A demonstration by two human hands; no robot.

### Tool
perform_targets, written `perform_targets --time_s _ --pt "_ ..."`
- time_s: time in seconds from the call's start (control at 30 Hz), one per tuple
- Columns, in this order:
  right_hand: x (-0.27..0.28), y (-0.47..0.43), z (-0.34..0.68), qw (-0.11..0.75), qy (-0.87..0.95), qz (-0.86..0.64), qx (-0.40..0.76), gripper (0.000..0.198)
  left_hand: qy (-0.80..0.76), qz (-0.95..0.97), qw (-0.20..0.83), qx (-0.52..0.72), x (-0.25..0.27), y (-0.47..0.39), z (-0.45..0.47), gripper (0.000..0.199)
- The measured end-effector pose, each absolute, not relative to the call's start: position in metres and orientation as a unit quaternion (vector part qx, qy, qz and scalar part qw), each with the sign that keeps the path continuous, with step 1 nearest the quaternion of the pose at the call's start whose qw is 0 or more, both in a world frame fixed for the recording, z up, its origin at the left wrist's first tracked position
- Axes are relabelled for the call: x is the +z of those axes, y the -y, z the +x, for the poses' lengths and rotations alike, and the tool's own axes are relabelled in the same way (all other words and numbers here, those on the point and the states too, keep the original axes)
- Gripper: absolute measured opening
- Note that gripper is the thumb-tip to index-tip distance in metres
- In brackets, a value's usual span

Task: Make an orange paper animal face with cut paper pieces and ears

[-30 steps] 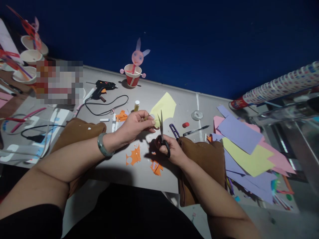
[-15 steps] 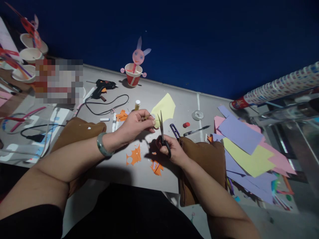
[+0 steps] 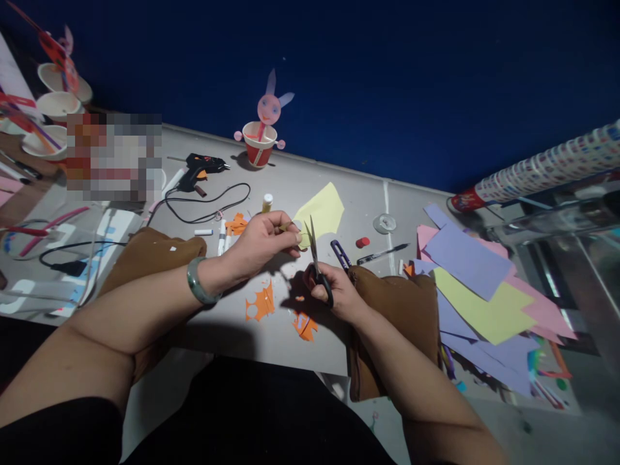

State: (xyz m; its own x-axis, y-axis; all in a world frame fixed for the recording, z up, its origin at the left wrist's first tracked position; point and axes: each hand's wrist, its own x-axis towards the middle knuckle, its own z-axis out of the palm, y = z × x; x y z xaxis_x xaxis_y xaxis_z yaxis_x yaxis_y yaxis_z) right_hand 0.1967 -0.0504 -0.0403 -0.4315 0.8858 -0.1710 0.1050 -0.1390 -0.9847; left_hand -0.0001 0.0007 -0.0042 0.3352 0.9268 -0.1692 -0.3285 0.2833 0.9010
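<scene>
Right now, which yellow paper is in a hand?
The small piece, pinched by the left hand beside the scissors. One larger sheet lies behind it on the table; a third sheet lies among purple sheets at right.

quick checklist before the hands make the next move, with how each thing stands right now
1. Scissors held: ok, in the right hand.
2. Blades apart: ok, the tips stand slightly open.
3. Small yellow piece held: ok, pinched in the left hand.
4. Left hand well away from the blades: not ok, its fingertips are close by; the exact gap is hard to judge from one view.
5. Glue gun set down: ok, on the table; whether it is hot, cannot tell.
6. Orange scraps out of the way: not ok, some lie near the hands.
</scene>
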Motion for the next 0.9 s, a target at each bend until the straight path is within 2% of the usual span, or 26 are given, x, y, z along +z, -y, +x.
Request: perform_targets --time_s 0.57,0.9 --pt "-0.0429 0.0497 0.1983 0.315 0.578 -0.425 0.622 0.061 -0.37 0.416 0.695 0.454 -0.0003 -0.0012 -0.0008 0.017" --pt "-0.0427 0.051 0.1974 0.32 0.569 -0.426 0.626 0.061 -0.362 0.462 0.705 0.399 -0.0037 -0.0004 -0.0017 0.026"
